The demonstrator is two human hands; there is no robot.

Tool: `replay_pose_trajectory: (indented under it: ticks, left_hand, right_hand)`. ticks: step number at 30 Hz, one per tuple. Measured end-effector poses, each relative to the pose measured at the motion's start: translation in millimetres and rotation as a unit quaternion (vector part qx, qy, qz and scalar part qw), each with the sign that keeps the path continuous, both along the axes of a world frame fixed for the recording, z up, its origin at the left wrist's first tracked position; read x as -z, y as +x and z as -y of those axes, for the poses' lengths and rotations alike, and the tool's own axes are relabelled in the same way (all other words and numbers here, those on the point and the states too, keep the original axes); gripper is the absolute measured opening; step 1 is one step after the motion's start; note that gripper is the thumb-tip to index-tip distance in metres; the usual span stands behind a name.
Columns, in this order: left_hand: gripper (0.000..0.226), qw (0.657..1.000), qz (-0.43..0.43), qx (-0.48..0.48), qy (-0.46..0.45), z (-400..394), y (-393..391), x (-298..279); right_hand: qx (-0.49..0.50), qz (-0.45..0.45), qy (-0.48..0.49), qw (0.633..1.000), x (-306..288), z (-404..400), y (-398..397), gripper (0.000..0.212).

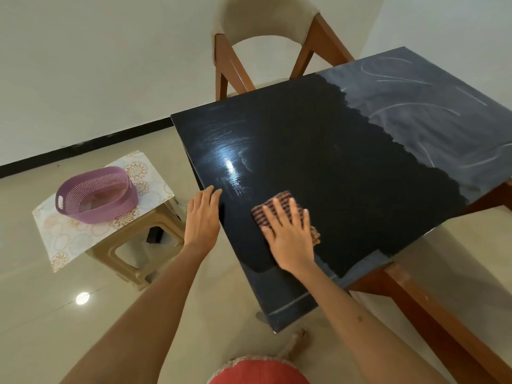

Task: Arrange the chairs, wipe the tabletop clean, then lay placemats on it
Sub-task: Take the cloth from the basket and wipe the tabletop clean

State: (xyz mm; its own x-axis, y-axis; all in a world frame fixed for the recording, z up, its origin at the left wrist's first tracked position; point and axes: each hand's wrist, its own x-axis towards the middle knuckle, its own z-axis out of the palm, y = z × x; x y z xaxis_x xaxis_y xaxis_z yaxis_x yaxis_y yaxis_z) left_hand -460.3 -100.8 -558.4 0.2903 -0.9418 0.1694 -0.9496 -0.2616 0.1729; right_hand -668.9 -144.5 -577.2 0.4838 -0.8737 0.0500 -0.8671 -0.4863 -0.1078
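Observation:
A black tabletop point(346, 151) fills the middle and right of the head view. Its near part looks dark and wet, while its far right part is grey with chalky streaks. My right hand point(288, 234) presses flat on a brown checked cloth point(273, 207) near the table's front left. My left hand point(202, 217) rests with straight fingers on the table's left edge. A chair point(266, 31) with a beige back and wooden legs stands at the table's far side. Patterned placemats point(83, 239) lie on a stool to the left.
A purple plastic basket point(97, 198) sits on the placemats on the beige plastic stool point(133, 259). The table's wooden legs point(432, 309) run down at the right. Glossy tile floor lies to the left, with a white wall behind.

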Motion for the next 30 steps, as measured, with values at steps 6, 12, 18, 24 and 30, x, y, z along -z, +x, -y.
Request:
replay_pose_trajectory:
  ticks: [6,12,18,24,30]
  left_hand:
    - [0.050,1.000,0.002,0.021,-0.017,3.3,-8.4,-0.9]
    - [0.034,0.999,0.003,0.030,-0.022,4.3,-15.9,4.3]
    - [0.033,0.998,-0.001,0.062,-0.030,20.2,-41.1,0.9]
    - [0.034,0.995,-0.005,0.093,-0.033,39.3,-64.4,-0.6]
    - [0.032,0.992,0.006,0.118,-0.043,47.4,-73.7,4.9]
  right_hand:
    - [0.142,-0.014,0.035,0.989,-3.4,1.8,-24.4,0.055]
    - [0.008,0.017,0.029,0.999,-5.0,-65.4,18.0,0.052]
    - [-0.114,0.004,0.048,0.992,0.2,-102.8,4.3,0.048]
    - [-0.034,-0.002,0.047,0.998,-2.2,-60.2,-74.2,0.051]
    - [0.124,-0.044,0.034,0.991,-7.6,1.7,-169.6,0.054]
